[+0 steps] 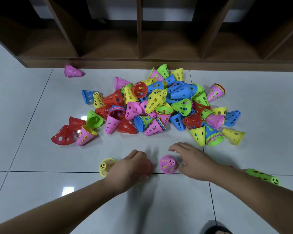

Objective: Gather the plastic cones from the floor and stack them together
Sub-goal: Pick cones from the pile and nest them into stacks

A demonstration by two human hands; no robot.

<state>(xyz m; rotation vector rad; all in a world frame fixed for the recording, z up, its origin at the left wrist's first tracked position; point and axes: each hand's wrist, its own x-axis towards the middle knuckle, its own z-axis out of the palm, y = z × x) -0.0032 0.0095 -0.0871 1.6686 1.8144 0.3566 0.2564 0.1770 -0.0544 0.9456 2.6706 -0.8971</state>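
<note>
Stacking is at an early stage: most cones lie loose in the pile on the floor, few nested. Nearer than the pile stands one pink cone; the right hand, grip apart, hovers just beside it. The left hand is blurred: grip state cannot be told.

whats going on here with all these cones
A person is gathering plastic cones off the tiled floor. The right hand reaches, fingers open, beside a pink cone standing upright. The left hand curls over something reddish, too blurred to name. Most cones lie in a loose pile ahead.
</note>
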